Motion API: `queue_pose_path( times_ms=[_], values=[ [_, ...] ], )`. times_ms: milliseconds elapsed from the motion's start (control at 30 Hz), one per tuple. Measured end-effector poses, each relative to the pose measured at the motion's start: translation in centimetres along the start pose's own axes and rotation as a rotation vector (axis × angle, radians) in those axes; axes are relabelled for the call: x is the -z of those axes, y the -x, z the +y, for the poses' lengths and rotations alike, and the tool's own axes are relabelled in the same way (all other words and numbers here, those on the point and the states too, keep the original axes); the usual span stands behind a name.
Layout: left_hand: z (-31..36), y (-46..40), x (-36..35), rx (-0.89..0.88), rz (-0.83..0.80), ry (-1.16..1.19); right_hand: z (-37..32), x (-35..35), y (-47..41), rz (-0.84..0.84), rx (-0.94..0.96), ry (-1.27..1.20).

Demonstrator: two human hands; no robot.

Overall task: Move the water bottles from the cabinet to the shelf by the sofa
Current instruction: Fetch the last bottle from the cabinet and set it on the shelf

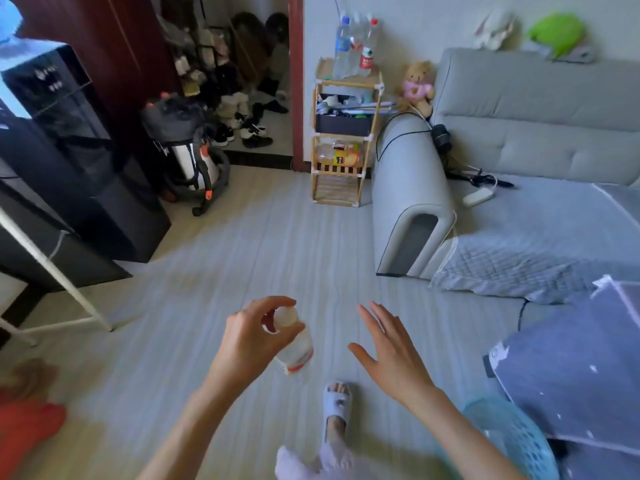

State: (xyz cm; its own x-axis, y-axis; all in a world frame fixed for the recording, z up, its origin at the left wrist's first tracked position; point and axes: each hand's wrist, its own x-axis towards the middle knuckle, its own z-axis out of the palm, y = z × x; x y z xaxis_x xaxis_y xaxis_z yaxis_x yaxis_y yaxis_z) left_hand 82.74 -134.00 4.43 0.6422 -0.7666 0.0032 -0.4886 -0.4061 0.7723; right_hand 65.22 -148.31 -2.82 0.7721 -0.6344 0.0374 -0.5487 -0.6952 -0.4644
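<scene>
My left hand (254, 336) grips a clear water bottle (294, 351) by its white-capped neck, and the bottle hangs over the floor at the frame's lower middle. Its label has a red band. To the right of it my right hand (391, 355) is spread with straight fingers and holds nothing. Far ahead, a wooden shelf (346, 140) stands against the wall beside the grey sofa's armrest (408, 188). Three water bottles (355, 46) stand upright on its top tier.
A black cabinet (79, 161) fills the left side, with a white metal frame (52, 265) in front of it. A vacuum cleaner (194, 157) sits near the doorway. A blue plastic basket (519, 441) is at the lower right. Open floor lies between me and the shelf.
</scene>
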Motion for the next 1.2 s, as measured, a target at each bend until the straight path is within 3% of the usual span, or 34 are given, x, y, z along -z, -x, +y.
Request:
queue_pose_path(
  times_ms=[167, 433, 667, 833, 1033, 1200],
  values=[
    [2.1, -13.2, -2.2, 0.017, -0.024, -0.036, 5.0, 3.4, -14.3, 0.014, 0.028, 0.0],
    [6.1, -33.3, -2.8, -0.002, 0.083, 0.028, 9.3, 6.8, -33.8, 0.035, 0.118, 0.01],
    [5.8, -53.0, -4.4, -0.087, 0.0, -0.021, 11.1, 7.3, -51.1, -0.096, 0.06, -0.245],
    [7.7, -66.5, -3.7, -0.145, -0.01, 0.03, 11.2, 9.0, -63.7, -0.08, -0.027, -0.393],
    [12.4, -81.0, -3.3, -0.239, -0.034, 0.076, 12.8, 10.9, -76.7, 0.133, -0.095, -0.423],
    [14.3, -91.2, -4.8, -0.24, -0.023, 0.107, 16.1, 12.9, -86.6, 0.218, -0.118, -0.449]
  ],
)
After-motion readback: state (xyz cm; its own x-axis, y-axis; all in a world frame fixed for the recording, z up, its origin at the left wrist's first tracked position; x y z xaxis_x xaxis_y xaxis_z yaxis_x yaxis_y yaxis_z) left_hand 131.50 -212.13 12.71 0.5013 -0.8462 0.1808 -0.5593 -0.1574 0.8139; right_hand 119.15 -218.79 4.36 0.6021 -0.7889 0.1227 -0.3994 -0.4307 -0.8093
